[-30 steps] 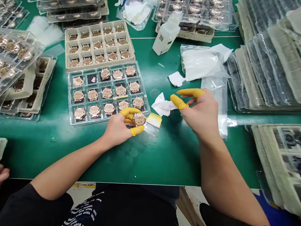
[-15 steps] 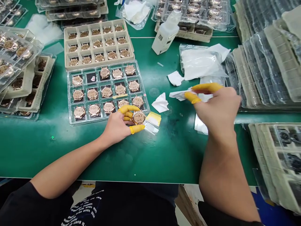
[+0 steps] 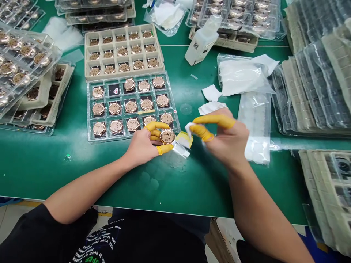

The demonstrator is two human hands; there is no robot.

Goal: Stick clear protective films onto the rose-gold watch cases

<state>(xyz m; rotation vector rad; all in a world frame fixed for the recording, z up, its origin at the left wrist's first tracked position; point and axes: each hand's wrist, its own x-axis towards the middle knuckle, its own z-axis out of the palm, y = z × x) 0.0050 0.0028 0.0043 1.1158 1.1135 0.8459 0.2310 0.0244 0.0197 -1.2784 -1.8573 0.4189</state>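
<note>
My left hand (image 3: 148,143), in yellow finger cots, grips a rose-gold watch case (image 3: 167,136) by its edge, with the CE-marked back facing up. Close to its right, my right hand (image 3: 222,137) pinches a small white wiping cloth (image 3: 189,128); the cloth is apart from the watch case. Yellow cots cover these fingers too. Behind my left hand lies a clear plastic tray (image 3: 89,120) of similar watch cases, one compartment of which shows only a black pad with a small sticker. A yellow-edged packet (image 3: 184,140) lies on the table beside the held watch case.
A beige tray (image 3: 87,75) of watch cases adjoins the clear one. A white bottle (image 3: 201,42) stands at the back. Cloth pieces (image 3: 212,93) and a bag of white cloths (image 3: 241,76) lie to its right. Stacked trays flank both sides (image 3: 307,91) of the green table (image 3: 115,182).
My right hand has moved left with the white cloth, toward the watch case. My left hand keeps hold of the watch case. The whole view has shifted slightly.
</note>
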